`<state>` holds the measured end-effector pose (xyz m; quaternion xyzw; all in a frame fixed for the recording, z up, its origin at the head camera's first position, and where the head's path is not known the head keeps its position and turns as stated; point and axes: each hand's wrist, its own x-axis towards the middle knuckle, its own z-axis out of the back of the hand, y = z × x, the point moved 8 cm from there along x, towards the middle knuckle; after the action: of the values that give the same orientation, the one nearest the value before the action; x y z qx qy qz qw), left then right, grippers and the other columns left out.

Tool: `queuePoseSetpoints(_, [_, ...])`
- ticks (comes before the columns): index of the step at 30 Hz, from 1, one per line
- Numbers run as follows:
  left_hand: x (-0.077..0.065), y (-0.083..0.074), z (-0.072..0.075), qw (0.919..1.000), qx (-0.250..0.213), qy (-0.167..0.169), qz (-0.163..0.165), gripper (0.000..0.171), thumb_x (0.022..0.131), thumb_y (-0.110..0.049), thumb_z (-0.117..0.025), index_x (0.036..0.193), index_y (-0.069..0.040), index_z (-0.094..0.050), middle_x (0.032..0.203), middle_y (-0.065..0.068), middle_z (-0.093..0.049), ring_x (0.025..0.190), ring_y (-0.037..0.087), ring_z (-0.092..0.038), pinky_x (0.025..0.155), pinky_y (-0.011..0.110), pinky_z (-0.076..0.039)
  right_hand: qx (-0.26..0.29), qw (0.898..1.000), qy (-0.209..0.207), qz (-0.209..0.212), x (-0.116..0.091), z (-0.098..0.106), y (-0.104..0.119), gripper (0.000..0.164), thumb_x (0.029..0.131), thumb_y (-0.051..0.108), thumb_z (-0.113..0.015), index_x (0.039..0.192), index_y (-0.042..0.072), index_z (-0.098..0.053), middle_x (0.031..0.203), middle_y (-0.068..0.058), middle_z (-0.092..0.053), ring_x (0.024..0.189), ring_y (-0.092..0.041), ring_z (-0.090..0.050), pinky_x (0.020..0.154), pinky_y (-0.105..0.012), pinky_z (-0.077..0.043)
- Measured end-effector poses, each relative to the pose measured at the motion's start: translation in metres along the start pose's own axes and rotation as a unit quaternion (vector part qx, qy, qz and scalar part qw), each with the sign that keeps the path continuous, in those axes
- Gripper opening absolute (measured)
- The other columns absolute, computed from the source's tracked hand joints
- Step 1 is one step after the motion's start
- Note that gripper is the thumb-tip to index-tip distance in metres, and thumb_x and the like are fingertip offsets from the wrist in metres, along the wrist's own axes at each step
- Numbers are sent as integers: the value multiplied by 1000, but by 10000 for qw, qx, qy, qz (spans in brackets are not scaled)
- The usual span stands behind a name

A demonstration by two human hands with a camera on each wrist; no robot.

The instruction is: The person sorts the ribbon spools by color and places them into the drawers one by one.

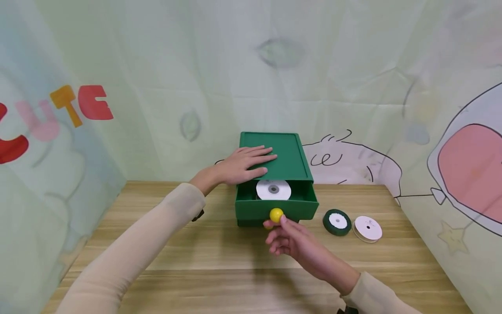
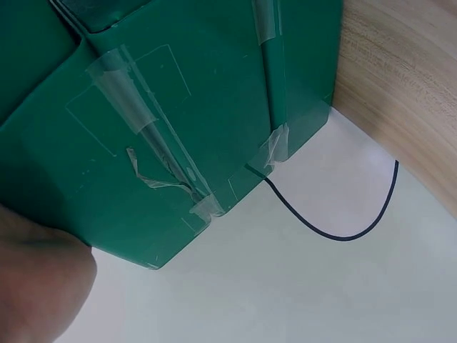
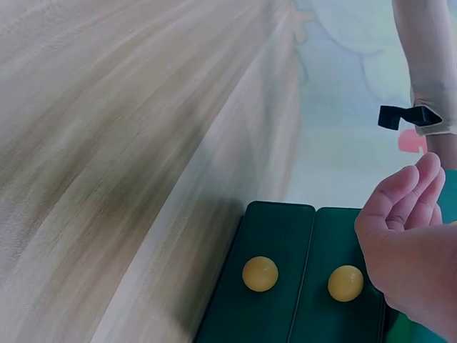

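Note:
A green drawer box [image 1: 290,152] stands on the table with its upper drawer [image 1: 251,210] pulled partly out. My left hand [image 1: 249,165] rests flat on the box's top, fingers spread. At the drawer's front, my right hand [image 1: 296,242] pinches the round yellow knob [image 1: 276,215] with thumb and index finger, the other fingers curled below. A white-faced spool [image 1: 264,189] sits inside the drawer. In the right wrist view the right hand [image 3: 410,243] is beside the lower drawers with their yellow knobs [image 3: 260,274]. The left wrist view shows taped green box panels [image 2: 207,93].
Right of the box, a dark green ribbon spool [image 1: 337,221] and a white spool [image 1: 368,229] lie on the wooden table [image 1: 188,270]. A printed cloth backdrop [image 1: 196,65] rises close behind the box and along both sides.

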<state>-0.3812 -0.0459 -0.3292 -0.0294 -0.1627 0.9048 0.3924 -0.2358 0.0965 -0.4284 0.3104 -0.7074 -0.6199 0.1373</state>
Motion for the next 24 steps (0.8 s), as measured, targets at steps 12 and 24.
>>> queuePoseSetpoints(12, [2, -4, 0, 10000, -22, 54, 29, 59, 112, -42, -46, 167, -20, -37, 176, 5, -24, 165, 29, -14, 130, 59, -9, 159, 9996, -212, -72, 5, 3, 2, 64, 112, 58, -39, 145, 4, -53, 110, -1, -67, 101, -19, -64, 95, -33, -54])
queuePoseSetpoints(24, [3, -4, -1, 10000, -24, 51, -16, 59, 112, -42, -45, 167, -21, -37, 177, 4, -24, 165, 28, -13, 131, 58, -8, 156, 9994, -307, 55, 14, 8, 6, 71, 114, 56, -36, 152, -3, -44, 107, 0, -66, 97, -16, -63, 94, -31, -54])
